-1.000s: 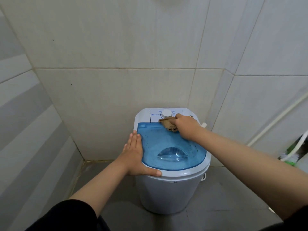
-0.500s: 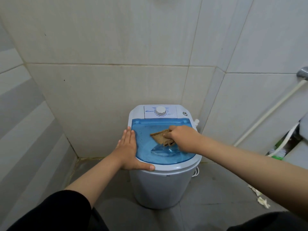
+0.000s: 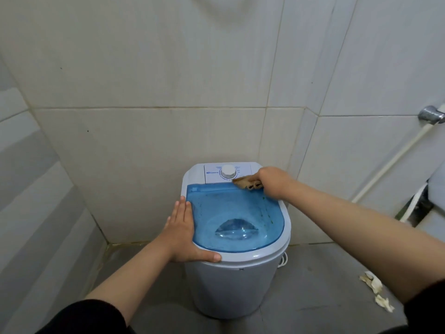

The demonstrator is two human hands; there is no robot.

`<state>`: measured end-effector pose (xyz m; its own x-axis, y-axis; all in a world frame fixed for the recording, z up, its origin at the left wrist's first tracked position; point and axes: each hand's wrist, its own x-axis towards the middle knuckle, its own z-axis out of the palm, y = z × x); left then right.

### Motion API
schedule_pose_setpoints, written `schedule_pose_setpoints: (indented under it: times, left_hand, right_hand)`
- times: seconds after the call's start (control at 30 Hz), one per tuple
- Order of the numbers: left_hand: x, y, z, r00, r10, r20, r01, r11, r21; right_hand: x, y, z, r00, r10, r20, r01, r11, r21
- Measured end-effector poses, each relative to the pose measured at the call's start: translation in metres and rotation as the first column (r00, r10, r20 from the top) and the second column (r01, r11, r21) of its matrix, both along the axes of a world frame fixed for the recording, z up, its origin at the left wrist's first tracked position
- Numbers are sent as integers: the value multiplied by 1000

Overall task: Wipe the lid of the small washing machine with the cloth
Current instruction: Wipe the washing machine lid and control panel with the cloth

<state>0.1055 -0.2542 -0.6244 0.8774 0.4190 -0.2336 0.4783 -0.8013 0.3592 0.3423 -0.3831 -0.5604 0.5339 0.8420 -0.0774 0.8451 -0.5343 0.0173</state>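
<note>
The cloth (image 3: 248, 183), a brown bunched rag, lies at the far right corner of the lid (image 3: 231, 213), where the blue see-through cover meets the white control panel (image 3: 212, 173). Part of it sticks out to the left of the fist toward the white dial (image 3: 228, 171), close to it but not clearly touching.

The right hand (image 3: 273, 182) is clenched around the cloth, knuckles up, pressing it down onto the back edge of the lid. Its forearm runs bare and nearly straight from the lower right of the view, crossing above the right rim of the washing machine (image 3: 231, 285).

The left hand (image 3: 181, 227) lies flat and released, holding nothing. Its fingers are held together and point away along the left rim, palm down on the white edge just beside the blue cover, while the thumb stretches out to the right along the near rim. That forearm comes up from the lower left, ending in a dark sleeve (image 3: 81, 317).

The machine is a small white tub standing on a grey floor in a tiled corner. A white hose (image 3: 395, 160) slants down the right wall from a metal fitting (image 3: 432, 114). A few pale scraps (image 3: 375, 288) lie on the floor to the right, well apart from the machine.
</note>
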Motion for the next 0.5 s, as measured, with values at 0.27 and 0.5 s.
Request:
schedule_pose_setpoints:
  times: [0.27, 0.5]
  left_hand:
    - [2, 3, -2, 1000, -7, 6, 7, 1000, 3]
    - [1, 2, -2, 1000, -2, 3, 2, 1000, -2]
  right_hand:
    - [-6, -18, -25, 995, 60, 82, -59, 998, -14]
    - [-49, -58, -25, 989, 109, 102, -102, 992, -70]
